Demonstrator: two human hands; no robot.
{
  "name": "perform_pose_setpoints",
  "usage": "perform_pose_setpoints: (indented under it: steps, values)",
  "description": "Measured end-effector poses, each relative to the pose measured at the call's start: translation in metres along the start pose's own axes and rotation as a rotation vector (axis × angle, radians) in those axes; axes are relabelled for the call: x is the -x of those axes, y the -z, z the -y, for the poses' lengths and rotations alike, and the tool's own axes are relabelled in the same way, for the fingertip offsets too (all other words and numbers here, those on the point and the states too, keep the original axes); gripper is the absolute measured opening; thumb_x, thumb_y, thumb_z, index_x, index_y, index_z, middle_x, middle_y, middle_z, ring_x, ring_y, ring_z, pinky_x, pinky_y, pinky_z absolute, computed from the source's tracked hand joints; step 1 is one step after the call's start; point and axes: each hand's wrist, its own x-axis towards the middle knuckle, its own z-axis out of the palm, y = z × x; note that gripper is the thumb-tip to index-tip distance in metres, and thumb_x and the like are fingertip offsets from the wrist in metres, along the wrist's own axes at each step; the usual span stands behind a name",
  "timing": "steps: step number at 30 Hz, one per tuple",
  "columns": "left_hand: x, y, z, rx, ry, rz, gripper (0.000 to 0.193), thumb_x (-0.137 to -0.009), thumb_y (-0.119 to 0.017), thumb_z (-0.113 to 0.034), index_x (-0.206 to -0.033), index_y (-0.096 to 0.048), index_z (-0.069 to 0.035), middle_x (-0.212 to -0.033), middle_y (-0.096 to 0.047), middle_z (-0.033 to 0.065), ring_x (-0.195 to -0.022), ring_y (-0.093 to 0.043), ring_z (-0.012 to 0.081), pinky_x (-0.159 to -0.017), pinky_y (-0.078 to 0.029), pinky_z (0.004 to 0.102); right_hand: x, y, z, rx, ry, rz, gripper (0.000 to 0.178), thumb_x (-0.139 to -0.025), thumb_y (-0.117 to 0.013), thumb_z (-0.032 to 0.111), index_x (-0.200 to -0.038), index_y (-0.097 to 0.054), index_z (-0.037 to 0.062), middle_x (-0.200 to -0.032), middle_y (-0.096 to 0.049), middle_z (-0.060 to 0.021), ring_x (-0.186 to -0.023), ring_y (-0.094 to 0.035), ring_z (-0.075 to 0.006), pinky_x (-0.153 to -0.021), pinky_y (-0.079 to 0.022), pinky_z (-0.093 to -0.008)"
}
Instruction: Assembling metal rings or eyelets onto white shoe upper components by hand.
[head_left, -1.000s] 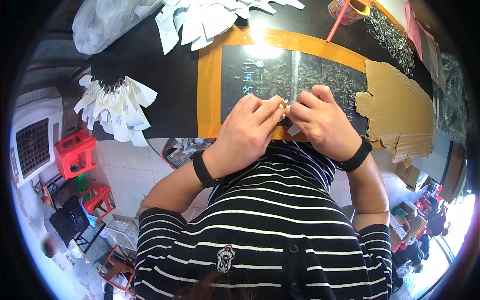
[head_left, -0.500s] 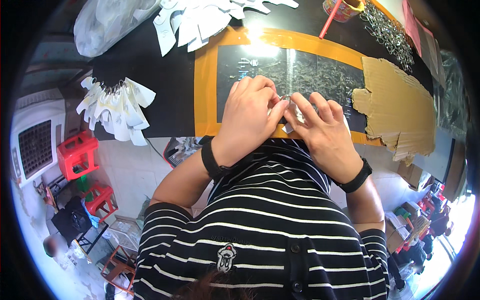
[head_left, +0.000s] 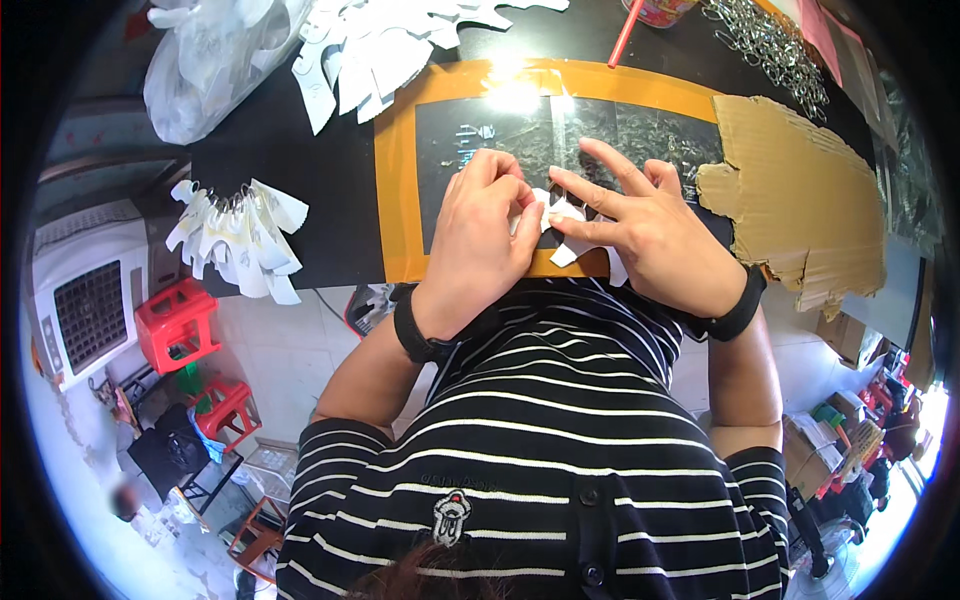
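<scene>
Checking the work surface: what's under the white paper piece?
The white paper piece lies on the dark orange-bordered mat. Both hands, left hand and right hand, cover most of it.

Small white paper cutout (head_left: 566,228) lay flat on the orange-bordered dark mat (head_left: 400,150) (near edge), pinched between both hands' fingertips.

Two hands, left hand (head_left: 480,245) and right hand (head_left: 650,235), share one white paper piece (head_left: 570,230) on one orange-bordered mat (head_left: 395,180); one cardboard sheet (head_left: 800,210), two red stools (head_left: 175,325), one plastic bag (head_left: 205,65).
</scene>
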Motion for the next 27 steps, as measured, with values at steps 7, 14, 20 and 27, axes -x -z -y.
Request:
perform_pose_setpoints:
  steps: [7,14,20,27]
  values:
    - [-0.012,0.007,-0.003,-0.054,0.05,0.067,0.014,-0.08,-0.072,-0.009,-0.083,-0.063,0.002,-0.098,-0.056,0.0138,-0.096,-0.057,0.0311,-0.085,-0.046,0.0381,0.001,-0.003,0.002,-0.016,-0.022,-0.006,0.031,-0.08,-0.067,0.009,-0.111,-0.072,0.0119,-0.139,-0.056,-0.0101,-0.14,-0.039,-0.0305,-0.099,-0.033,-0.047]
    - [-0.02,0.01,-0.003,-0.074,-0.02,0.146,0.012,-0.082,-0.069,-0.008,-0.082,-0.062,0.003,-0.097,-0.056,0.0144,-0.096,-0.057,0.0313,-0.085,-0.046,0.0375,0.004,-0.004,0.0,0.007,-0.02,-0.013,0.037,-0.078,-0.066,0.007,-0.114,-0.071,0.012,-0.142,-0.055,-0.0096,-0.141,-0.037,-0.0293,-0.1,-0.032,-0.0464]
    - [-0.019,0.01,0.003,0.015,0.056,0.127,0.012,-0.081,-0.068,-0.006,-0.08,-0.061,0.004,-0.095,-0.055,0.0139,-0.093,-0.057,0.0305,-0.083,-0.046,0.0363,0.002,-0.006,0.0,-0.043,-0.03,-0.013,0.038,-0.078,-0.064,0.005,-0.115,-0.072,0.0123,-0.142,-0.054,-0.0093,-0.141,-0.037,-0.029,-0.101,-0.032,-0.0464]
    - [-0.028,0.013,0.0,-0.088,0.101,0.189,0.015,-0.079,-0.069,-0.01,-0.079,-0.061,0.002,-0.091,-0.055,0.0122,-0.084,-0.059,0.0277,-0.075,-0.047,0.0345,0.005,-0.006,0.001,-0.044,-0.024,-0.027,0.037,-0.079,-0.063,0.005,-0.114,-0.072,0.0116,-0.142,-0.054,-0.0103,-0.141,-0.037,-0.0293,-0.103,-0.032,-0.0474]
